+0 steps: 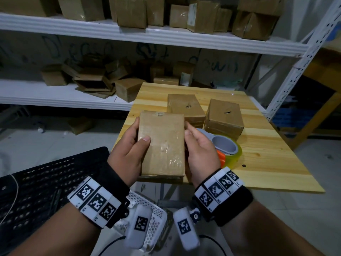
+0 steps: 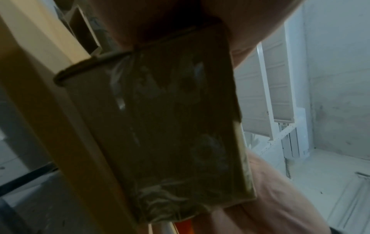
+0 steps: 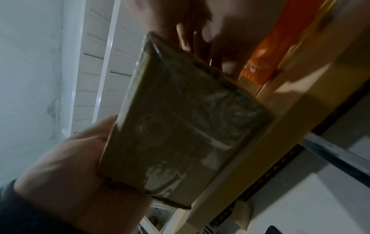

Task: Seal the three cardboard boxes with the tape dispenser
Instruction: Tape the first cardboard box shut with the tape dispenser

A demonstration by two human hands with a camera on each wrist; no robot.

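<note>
Holding the near box [image 1: 162,143] at frame centre, left hand [image 1: 127,150] and right hand [image 1: 201,150] both curled round it; next likely: set down, fetch tape dispenser [image 1: 224,145].

A cardboard box [image 1: 162,143] is held above the near edge of the table [image 1: 258,163], between the left hand [image 1: 127,154] and the right hand [image 1: 201,154]. Behind it, two boxes [image 1: 185,108] [image 1: 224,115] are set side by side. The tape dispenser [image 1: 224,146] is placed right of the held box, before the right-hand one. Shelves [image 1: 73,26] are seen behind.
</note>
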